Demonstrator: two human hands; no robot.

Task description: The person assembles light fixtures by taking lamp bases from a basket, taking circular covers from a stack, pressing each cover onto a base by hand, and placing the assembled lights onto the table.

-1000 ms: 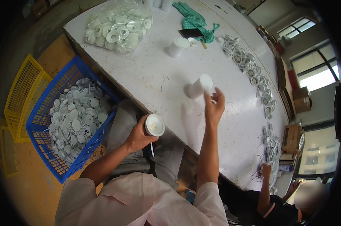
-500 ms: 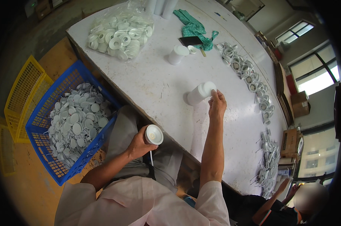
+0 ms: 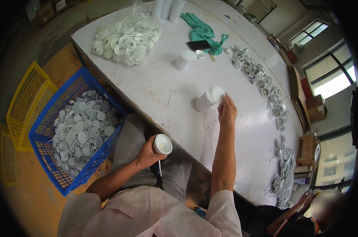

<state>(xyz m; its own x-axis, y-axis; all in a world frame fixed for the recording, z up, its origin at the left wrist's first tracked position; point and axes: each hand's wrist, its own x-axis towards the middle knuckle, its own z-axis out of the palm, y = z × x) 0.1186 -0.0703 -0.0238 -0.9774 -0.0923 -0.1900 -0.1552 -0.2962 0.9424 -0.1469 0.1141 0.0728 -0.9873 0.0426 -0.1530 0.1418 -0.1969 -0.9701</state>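
Note:
In my left hand [image 3: 149,153] is a white round lamp housing [image 3: 163,144], its opening facing up with small yellowish dots inside. A white cable [image 3: 160,168] hangs below it over my lap. Out over the table, my right hand [image 3: 227,110] pinches the edge of a white disc [image 3: 217,94] at the top of a white cylinder-shaped stack [image 3: 204,102]; my fingertips are partly hidden. Farther back stands a second white cylinder [image 3: 185,60] with a round top, beside a small white ring [image 3: 200,54].
A blue basket [image 3: 44,160] full of white corded discs stands at my left. On the table [image 3: 159,94] are a bag of white rings [image 3: 125,41], a dark phone [image 3: 199,45], green cloth [image 3: 198,25] and rows of lamp parts [image 3: 262,77]. A person [image 3: 297,221] sits at the right.
My view has shifted slightly. My left hand has tilted the lamp housing a little, and my right hand remains at the disc. The other person's hands have moved closer to their head.

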